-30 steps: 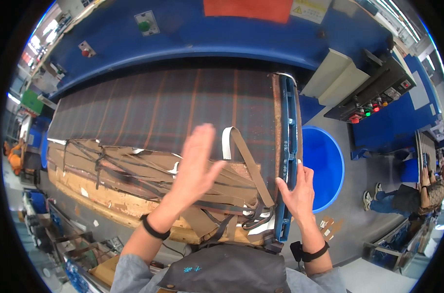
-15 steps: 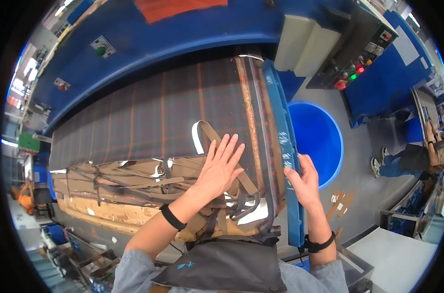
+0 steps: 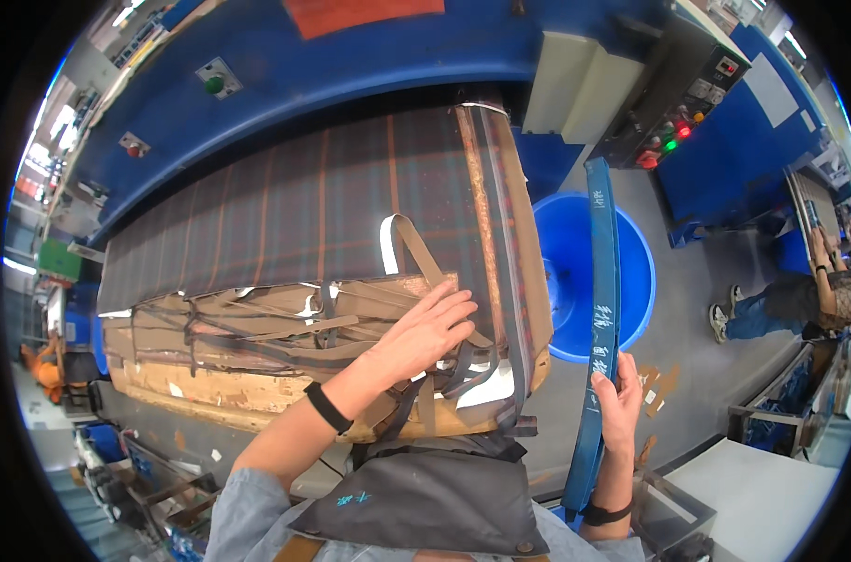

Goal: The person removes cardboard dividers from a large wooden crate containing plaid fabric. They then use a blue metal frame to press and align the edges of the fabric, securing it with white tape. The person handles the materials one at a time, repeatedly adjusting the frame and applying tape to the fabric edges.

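Observation:
My right hand grips a long, narrow blue cutting die with pale handwriting along it. The die is held clear of the table's right end, its far part over a blue bin. My left hand lies with its fingers stretched forward at the near edge of a dark plaid sheet. Under and around that hand are loose brown and dark strips. One brown strip with a white underside loops up beyond my fingers. A worn wooden board shows under the strips.
A blue machine body spans the far side. At its right stands a control box with lit buttons. Another person works far right. Near right is a white tabletop; scraps lie on the floor.
My right hand has taken the blue die off the right edge of the plaid sheet and swung it rightward over the bin. My left hand stays near the sheet's edge, fingers closer together.

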A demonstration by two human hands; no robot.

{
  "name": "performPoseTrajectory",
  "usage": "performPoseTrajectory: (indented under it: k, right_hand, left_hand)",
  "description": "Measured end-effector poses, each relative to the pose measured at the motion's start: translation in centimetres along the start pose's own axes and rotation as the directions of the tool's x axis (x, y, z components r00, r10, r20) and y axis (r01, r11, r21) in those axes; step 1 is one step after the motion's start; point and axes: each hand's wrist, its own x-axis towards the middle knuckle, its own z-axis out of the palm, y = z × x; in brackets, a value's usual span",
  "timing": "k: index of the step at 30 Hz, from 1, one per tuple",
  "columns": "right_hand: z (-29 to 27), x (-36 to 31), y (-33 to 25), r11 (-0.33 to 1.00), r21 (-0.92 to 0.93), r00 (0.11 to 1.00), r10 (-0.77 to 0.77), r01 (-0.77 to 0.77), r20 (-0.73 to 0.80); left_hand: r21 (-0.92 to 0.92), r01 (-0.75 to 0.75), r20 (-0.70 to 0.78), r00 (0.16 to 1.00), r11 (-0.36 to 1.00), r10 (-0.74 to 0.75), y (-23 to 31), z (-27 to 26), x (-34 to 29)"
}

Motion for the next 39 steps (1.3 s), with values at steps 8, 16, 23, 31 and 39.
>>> performPoseTrajectory:
  k: [8, 16, 23, 31, 39]
  right_hand:
    - [-0.1, -4.1, -1.7, 0.999, -0.033, 0.997, -0.007, 0.005, -0.072]
    - [0.6, -6.9, -4.8, 0.991, -0.13, 0.998, -0.031, 0.023, -0.054]
    - [4.2, -3.3, -5.8, 0.971, -0.168, 0.983, -0.155, 0.171, 0.101]
    - [10.3, 5.1, -6.9, 0.851, -0.37, 0.922, -0.292, 0.372, 0.255]
    - [16.3, 11.3, -5.5, 0.802, -0.465, 0.925, -0.287, 0.375, 0.251]
  left_hand:
    - [-0.028, 0.007, -0.073, 0.997, 1.0, -0.009, 0.8, -0.6, -5.6]
    - [-0.211, 0.407, -0.435, 0.775, 0.889, -0.458, 7.2, 3.5, -14.6]
    - [-0.348, 0.681, -0.412, 0.506, 0.645, -0.757, 7.5, 6.5, -19.4]
    - [-0.412, 0.691, -0.422, 0.433, 0.594, -0.797, 7.9, 6.4, -19.7]
    - [-0.577, 0.708, -0.405, 0.184, 0.407, -0.895, 8.4, 5.6, -19.6]
